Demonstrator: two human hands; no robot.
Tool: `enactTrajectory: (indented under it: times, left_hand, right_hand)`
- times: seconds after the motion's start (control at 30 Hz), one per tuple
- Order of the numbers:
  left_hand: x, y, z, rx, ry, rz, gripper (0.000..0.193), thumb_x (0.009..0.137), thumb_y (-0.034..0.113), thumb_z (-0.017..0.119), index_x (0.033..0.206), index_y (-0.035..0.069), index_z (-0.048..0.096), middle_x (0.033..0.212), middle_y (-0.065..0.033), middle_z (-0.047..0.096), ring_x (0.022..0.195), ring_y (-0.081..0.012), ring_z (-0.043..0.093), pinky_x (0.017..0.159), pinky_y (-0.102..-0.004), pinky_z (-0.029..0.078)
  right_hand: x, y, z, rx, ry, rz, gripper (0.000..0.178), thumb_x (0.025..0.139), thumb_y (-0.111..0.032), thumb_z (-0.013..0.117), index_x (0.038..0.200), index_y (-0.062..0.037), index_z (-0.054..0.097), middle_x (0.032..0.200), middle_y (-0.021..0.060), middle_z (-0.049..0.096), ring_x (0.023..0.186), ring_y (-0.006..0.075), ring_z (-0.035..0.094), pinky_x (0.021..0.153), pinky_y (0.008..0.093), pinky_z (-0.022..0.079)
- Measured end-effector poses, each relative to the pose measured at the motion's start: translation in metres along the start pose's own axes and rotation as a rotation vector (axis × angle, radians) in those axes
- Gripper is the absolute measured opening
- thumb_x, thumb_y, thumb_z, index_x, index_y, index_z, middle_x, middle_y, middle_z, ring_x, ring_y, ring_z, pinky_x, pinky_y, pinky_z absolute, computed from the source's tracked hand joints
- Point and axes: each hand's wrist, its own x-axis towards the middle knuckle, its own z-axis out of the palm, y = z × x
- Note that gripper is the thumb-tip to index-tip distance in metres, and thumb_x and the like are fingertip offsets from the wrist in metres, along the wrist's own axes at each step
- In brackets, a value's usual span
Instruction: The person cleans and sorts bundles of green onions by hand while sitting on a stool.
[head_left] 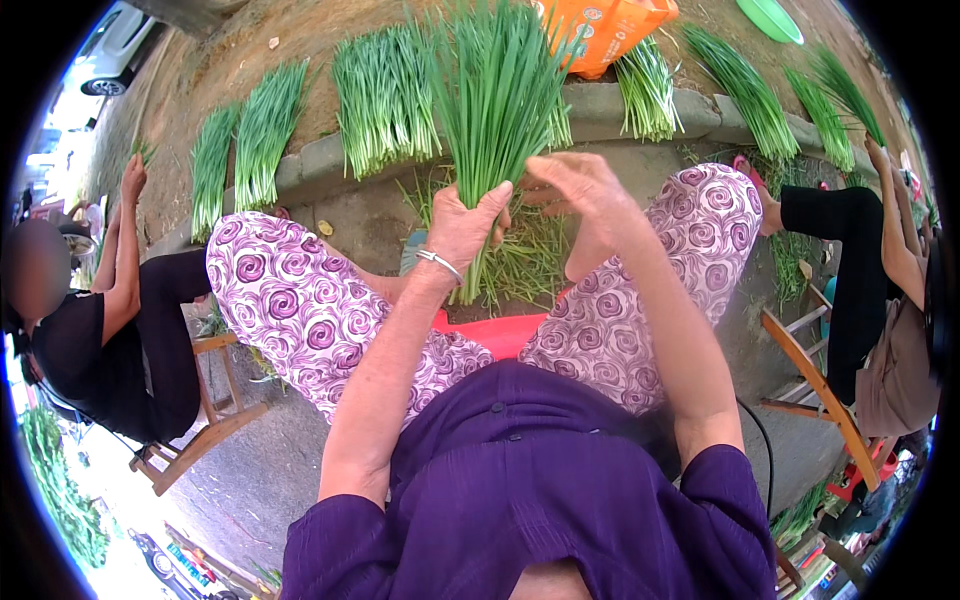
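A thick bunch of green garlic chives [500, 105] stands upright in front of me, leaves up and pale stems down. My left hand [463, 225] is wrapped round its lower part, with a silver bangle on the wrist. Just right of the bunch is my right hand [585, 190], fingers stretched out toward the leaves and holding nothing; whether the fingertips touch them I cannot tell. Loose chive trimmings [530, 255] lie in a heap below, between my knees. Part of a red plastic edge [490, 332] shows near my lap.
Sorted chive bundles [385, 100] lean along the stone kerb [320, 160], with more bundles [745, 90] to the right. Behind the kerb sits an orange bag [610, 35], and a green basin [770, 18] farther right. Seated people flank me on wooden chairs [205, 430], each with raised hands.
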Motion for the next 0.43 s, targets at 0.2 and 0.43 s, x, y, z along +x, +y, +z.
enactTrajectory:
  times: [0.2, 0.43]
  left_hand:
    - [-0.003, -0.005, 0.006, 1.148, 0.358, 0.535, 0.033, 0.082, 0.016, 0.064, 0.112, 0.005, 0.056, 0.076, -0.0088, 0.064, 0.066, -0.0221, 0.064, 0.056, -0.0342, 0.050]
    - [-0.004, -0.017, 0.024, 1.606, 0.418, 0.724, 0.046, 0.075, 0.008, 0.060, 0.120, 0.007, 0.053, 0.076, -0.0057, 0.054, 0.065, -0.0219, 0.061, 0.054, -0.0318, 0.051]
  right_hand:
    - [-0.005, 0.004, 0.022, 0.087, -0.168, -0.057, 0.057, 0.080, -0.047, 0.066, 0.113, -0.0016, 0.057, 0.106, 0.0099, 0.059, 0.101, 0.0208, 0.056, 0.084, 0.0370, 0.046]
    - [0.008, 0.032, 0.026, 0.463, -0.113, -0.103, 0.059, 0.074, -0.037, 0.075, 0.118, -0.0044, 0.051, 0.116, 0.0062, 0.053, 0.105, 0.0200, 0.052, 0.085, 0.0381, 0.046]
